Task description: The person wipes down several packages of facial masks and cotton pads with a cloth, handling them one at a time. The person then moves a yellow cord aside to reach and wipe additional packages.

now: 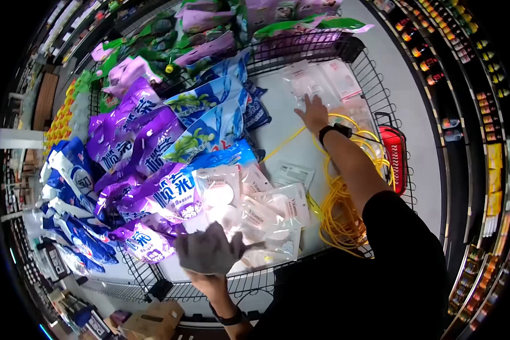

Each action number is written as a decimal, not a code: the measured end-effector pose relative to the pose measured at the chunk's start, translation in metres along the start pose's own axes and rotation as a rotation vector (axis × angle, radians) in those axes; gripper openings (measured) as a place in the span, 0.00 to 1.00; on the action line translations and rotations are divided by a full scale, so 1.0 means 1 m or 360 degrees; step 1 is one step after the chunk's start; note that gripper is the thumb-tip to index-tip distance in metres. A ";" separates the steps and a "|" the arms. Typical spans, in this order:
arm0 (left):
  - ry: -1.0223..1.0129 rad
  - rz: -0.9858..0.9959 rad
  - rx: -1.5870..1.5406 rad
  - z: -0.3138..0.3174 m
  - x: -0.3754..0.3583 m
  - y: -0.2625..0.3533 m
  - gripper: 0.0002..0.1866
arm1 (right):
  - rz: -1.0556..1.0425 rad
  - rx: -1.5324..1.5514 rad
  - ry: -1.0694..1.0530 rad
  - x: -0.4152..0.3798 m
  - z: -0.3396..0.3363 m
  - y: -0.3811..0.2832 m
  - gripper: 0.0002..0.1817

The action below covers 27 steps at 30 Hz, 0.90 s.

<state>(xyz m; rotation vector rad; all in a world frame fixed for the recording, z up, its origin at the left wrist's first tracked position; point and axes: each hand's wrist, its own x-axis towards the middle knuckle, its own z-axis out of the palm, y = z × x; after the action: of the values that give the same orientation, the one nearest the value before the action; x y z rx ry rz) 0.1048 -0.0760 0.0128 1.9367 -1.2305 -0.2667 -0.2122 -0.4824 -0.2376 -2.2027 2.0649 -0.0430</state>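
In the head view, my left hand [207, 282] is at the bottom, under a crumpled grey cloth [209, 250] that it holds up and that hides most of its fingers. Just beyond the cloth lie clear packets of white pads [218, 190] labelled Vitamin. My right hand [313, 115] reaches to the far right part of the white display surface, fingers spread, its fingertips at a clear plastic packet [307, 82]. Beside that packet is a white and pink pack [340, 78]. A coiled yellow cable [343, 218] lies below my right forearm.
Purple bags [153, 139] and blue bags [209, 122] are piled on the left, with blue-white bags [76, 181] at the far left. Black wire fencing [374, 79] edges the surface. A red basket [393, 158] stands outside it. Bottle shelves [425, 62] line the right side.
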 end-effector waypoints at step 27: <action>-0.0706 0.0254 -0.1486 0.058 -0.139 0.137 0.20 | -0.1382 0.2412 -0.0044 -0.416 -0.327 -0.086 0.57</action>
<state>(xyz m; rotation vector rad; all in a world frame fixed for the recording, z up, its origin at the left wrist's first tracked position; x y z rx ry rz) -0.0883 -0.0172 0.0412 0.9863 -1.2050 -1.0224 -0.1886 -0.0856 0.1218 -1.6435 0.3604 -1.1414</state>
